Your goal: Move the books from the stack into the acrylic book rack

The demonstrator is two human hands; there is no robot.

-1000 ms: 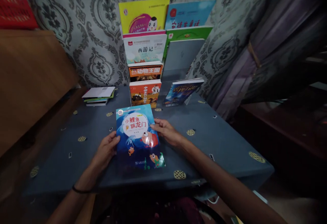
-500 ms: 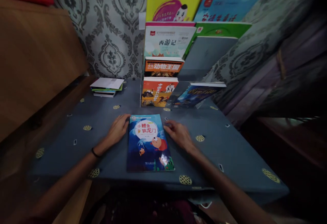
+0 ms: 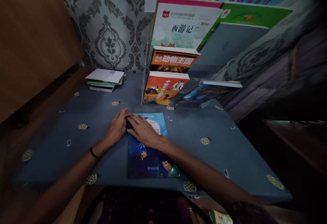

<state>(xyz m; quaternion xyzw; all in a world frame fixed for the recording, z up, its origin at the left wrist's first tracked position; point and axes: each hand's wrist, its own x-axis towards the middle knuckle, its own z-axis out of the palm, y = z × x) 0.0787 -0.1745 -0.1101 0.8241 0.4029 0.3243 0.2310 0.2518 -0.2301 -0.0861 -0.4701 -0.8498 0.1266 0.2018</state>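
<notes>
A blue picture book (image 3: 150, 162) with orange fish on its cover lies closed on the table. My right hand (image 3: 144, 131) rests flat across the book's upper part, fingers stretched toward its left edge, covering much of the title. Just beside the book's upper left edge lies my left hand (image 3: 117, 127), a dark band round its wrist and its fingers stretched forward. The fingertips of both hands meet near that corner, and a dark patch between them cannot be made out.
Behind the book stands a clear tiered rack (image 3: 143, 91) holding several books, among them an orange one (image 3: 166, 89) and a dark blue one (image 3: 206, 92). A small book stack (image 3: 104, 77) sits at back left on the patterned tablecloth (image 3: 102, 162). A wooden panel (image 3: 33, 40) rises at left.
My right hand has moved left from the book's right edge onto its cover, over to the left edge. My left hand stays beside the book. The view has tilted down and closer.
</notes>
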